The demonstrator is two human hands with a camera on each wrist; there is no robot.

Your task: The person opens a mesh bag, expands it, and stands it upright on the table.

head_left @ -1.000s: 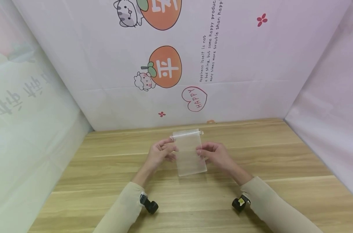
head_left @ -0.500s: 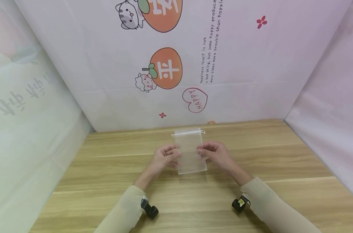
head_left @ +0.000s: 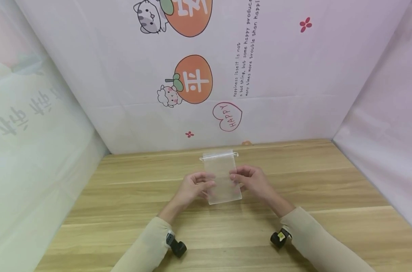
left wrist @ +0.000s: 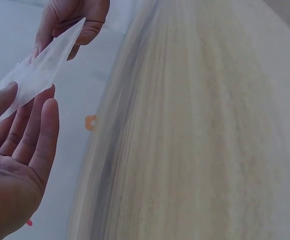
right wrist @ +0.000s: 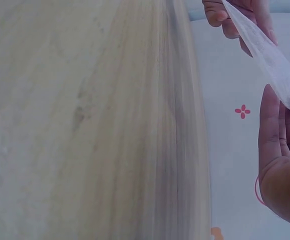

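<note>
A translucent white drawstring bag point(head_left: 222, 183) is held up over the middle of the wooden table point(head_left: 124, 204), its near end tipped slightly to the right. The left hand point(head_left: 191, 187) pinches its left edge, thumb in front and fingers behind; the right hand point(head_left: 255, 182) pinches the right edge likewise. The white cord point(head_left: 219, 155) crosses the bag's far end (small loops stick out both sides). Beyond stands a printed white backdrop point(head_left: 277, 105).
</note>
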